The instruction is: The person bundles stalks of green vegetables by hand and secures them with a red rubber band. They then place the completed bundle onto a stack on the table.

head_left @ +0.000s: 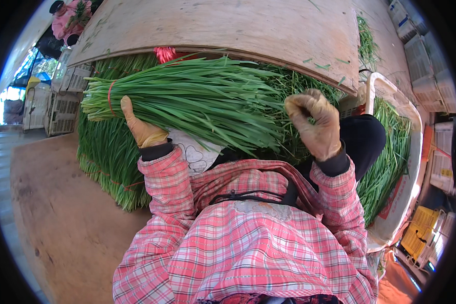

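Note:
A large bunch of long green leaves, looking like garlic chives (197,96), lies across in front of me. Its pale cut ends point left, and a red band (110,99) circles it near them. My left hand (142,124), in a yellowish glove, holds the bunch from below, its thumb up along the near side behind the band. To the right, past the leaf tips, my right hand (316,121) is raised in a similar glove. Its fingers curl toward the thumb in a ring; whether something small is pinched there is hidden.
Banded bunches (106,157) are stacked at the left on a wooden board (61,213). A wooden tabletop (228,25) overhangs the far side, with red bands (164,54) at its edge. Loose greens fill a white crate (415,126) at right. A person (71,23) is at far left.

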